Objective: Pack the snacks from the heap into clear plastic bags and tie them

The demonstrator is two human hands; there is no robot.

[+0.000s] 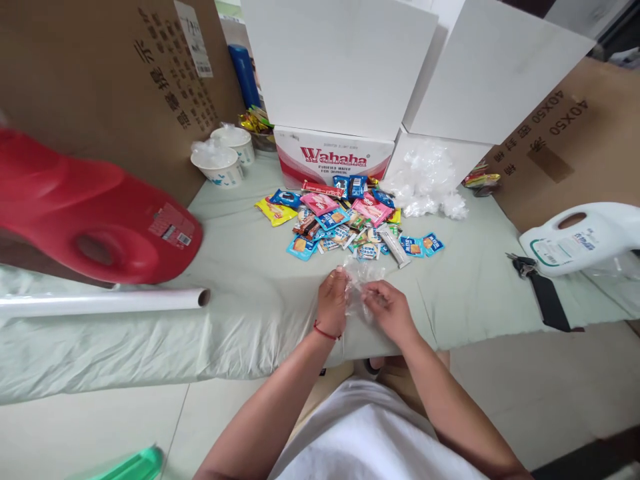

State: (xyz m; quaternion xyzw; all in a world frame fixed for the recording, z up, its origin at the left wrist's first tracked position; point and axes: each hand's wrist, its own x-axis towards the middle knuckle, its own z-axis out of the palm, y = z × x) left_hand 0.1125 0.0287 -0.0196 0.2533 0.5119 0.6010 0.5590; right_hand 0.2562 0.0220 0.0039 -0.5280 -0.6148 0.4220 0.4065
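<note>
Between my two hands is a clear plastic bag, crumpled and see-through. My left hand, with a red string around its wrist, is closed on the bag's left side. Fingers of my right hand pinch its right side. Just beyond the bag lies a loose heap of wrapped snacks in blue, pink, yellow and silver packets. Behind the heap to the right sits a pile of clear plastic bags.
A Wahaba-style printed carton and white boxes stand at the back. Left are a red jug, a white roll and paper tubs. Right are a white detergent bottle, keys and a black phone.
</note>
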